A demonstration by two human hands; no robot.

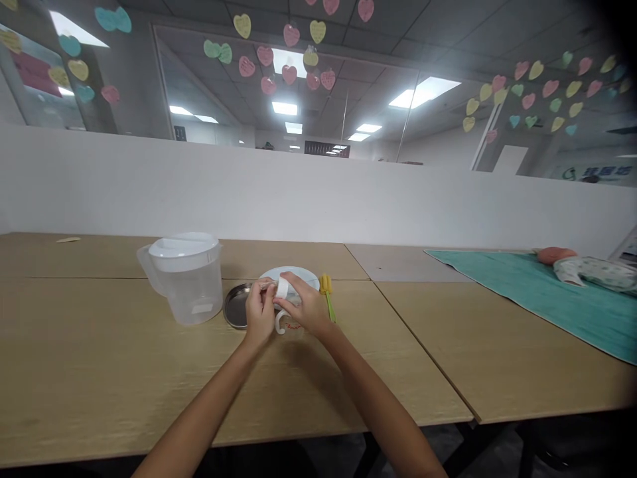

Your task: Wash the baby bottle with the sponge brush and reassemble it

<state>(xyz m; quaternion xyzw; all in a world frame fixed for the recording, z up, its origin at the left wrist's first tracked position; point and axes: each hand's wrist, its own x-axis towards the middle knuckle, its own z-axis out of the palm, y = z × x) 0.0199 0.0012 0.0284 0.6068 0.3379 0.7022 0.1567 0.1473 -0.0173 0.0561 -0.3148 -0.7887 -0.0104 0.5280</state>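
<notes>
Both my hands meet over the middle of the wooden table [99,372]. My right hand [304,307] is closed round a small white cap-like piece [283,287] that tops a clear cup with a white handle [281,324]. My left hand [259,309] pinches the same piece from the left side. Under and behind the hands lie a white plate [298,273] and a small round metal dish [235,305]. A yellow-and-green brush [327,295] lies just right of the plate.
A clear plastic pitcher with a white lid [185,277] stands left of the metal dish. At the far right a teal towel [557,295] holds a baby doll [587,267]. A white partition wall [318,192] runs behind the table.
</notes>
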